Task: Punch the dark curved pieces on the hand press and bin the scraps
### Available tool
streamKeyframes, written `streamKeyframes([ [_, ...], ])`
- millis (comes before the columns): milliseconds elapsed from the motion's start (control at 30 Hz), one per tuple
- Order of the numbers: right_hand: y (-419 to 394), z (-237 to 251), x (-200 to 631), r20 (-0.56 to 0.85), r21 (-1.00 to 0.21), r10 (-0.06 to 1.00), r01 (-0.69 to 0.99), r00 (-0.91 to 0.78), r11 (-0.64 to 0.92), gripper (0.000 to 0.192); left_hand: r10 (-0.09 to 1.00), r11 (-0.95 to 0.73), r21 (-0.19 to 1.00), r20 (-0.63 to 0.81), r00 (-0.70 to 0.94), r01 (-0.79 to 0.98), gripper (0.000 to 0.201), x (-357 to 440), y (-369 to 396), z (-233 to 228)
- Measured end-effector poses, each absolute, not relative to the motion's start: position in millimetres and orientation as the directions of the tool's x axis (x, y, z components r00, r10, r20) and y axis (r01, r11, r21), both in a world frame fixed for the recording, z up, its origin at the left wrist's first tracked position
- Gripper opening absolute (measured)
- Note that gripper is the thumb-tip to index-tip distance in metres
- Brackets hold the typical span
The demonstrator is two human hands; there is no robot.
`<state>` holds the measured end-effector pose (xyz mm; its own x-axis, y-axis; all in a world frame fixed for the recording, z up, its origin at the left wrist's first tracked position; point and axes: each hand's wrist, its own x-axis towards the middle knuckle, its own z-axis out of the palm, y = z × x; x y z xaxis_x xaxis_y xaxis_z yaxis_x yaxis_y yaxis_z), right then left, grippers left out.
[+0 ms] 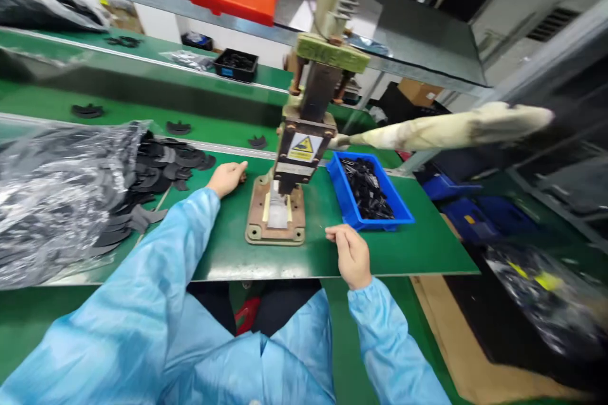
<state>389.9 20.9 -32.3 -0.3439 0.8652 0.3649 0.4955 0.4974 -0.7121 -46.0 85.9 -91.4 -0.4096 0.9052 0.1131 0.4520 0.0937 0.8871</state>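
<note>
Both hands on the green bench, left hand (227, 178) loosely curled beside the metal hand press (285, 196), right hand (352, 254) pinched shut just right of it, whether it holds anything can't tell, blue plastic bin (398, 216) close by

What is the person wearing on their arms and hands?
Both arms are covered by long, loose, light blue smock sleeves of thin, smooth fabric with gathered cuffs at the wrists. The left hand and right hand are bare, with no gloves, rings or watch showing. No markings show on the sleeves.
</note>
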Motion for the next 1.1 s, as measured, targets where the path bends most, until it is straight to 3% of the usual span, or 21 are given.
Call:
streamKeyframes([
  [167,100.3,10.7,433.4,0.327,-0.571,0.921,0.732,-0.212,0.371,0.035,0.912,0.102,0.879,0.104,-0.397,0.465,0.046,-49.8,77.2,-109.5],
  [300,165.3,18.4,452.5,0.09,-0.419,0.979,0.884,-0.185,0.205,0.039,0.913,0.062,0.943,0.079,-0.401,0.326,0.036,-46.3,66.6,-119.3],
  [433,193.7,8.8,449.0,-0.103,-0.292,0.983,0.95,-0.15,0.115,0.043,0.904,0.062,0.943,0.086,-0.42,0.327,0.041,-44.7,61.1,-121.1],
  [567,199.0,2.4,440.7,-0.145,-0.245,0.984,0.967,-0.101,0.063,0.042,0.894,0.046,0.956,0.091,-0.438,0.291,0.043,-42.9,60.2,-113.5],
  [700,195.9,8.6,438.3,-0.071,-0.314,0.992,0.946,-0.109,0.082,0.04,0.877,0.019,0.978,0.083,-0.474,0.207,0.039,-37.3,58.1,-98.2],
  [833,182.3,24.5,441.3,0.178,-0.47,0.981,0.87,-0.074,0.151,0.035,0.864,0.027,0.982,0.072,-0.498,0.188,0.039,-31.5,55.1,-86.7],
  [967,134.0,30.3,435.6,0.473,-0.6,0.881,0.736,0.01,0.314,0.043,0.891,0.046,0.976,0.056,-0.45,0.212,0.04,-25.9,42.7,-84.1],
  [1100,54.1,1.4,401.9,0.569,-0.65,0.82,0.576,-0.062,0.495,0.033,0.884,0.112,0.992,-0.071,-0.463,0.061,0.044,-20.2,10.7,-82.6],
])
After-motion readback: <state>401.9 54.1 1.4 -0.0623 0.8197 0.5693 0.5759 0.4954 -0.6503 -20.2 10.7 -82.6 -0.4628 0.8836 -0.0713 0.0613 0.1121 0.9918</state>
